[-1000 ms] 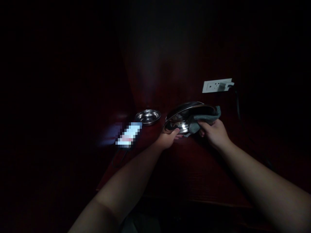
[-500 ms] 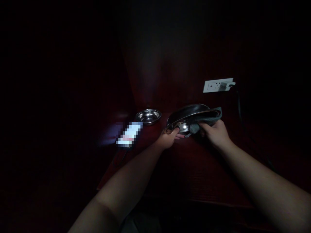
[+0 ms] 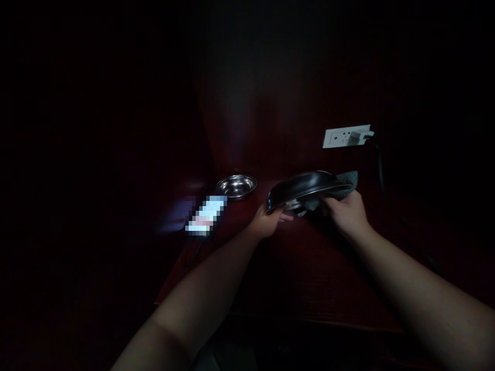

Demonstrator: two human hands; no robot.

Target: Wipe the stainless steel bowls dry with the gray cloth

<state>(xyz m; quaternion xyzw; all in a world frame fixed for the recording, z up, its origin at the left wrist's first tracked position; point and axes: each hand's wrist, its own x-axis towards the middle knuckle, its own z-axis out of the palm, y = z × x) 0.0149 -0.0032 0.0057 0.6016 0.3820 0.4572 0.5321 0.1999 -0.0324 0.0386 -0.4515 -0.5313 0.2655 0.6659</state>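
Bowl (image 3: pixel 303 186) of shiny metal, tilted with its dark outer side in view, sits right of the frame's centre. The left hand (image 3: pixel 266 221) is partly closed, gripping its left rim, some fingers showing below. The right hand (image 3: pixel 348 211) is curled closed around a grey-green cloth (image 3: pixel 349 179) at the bowl's right side. A small metal dish (image 3: pixel 236 187) rests on the dark red table (image 3: pixel 309 268) left of the bowl, near a lit phone (image 3: pixel 205 216). A white socket (image 3: pixel 340 136) with a plug is at upper right.
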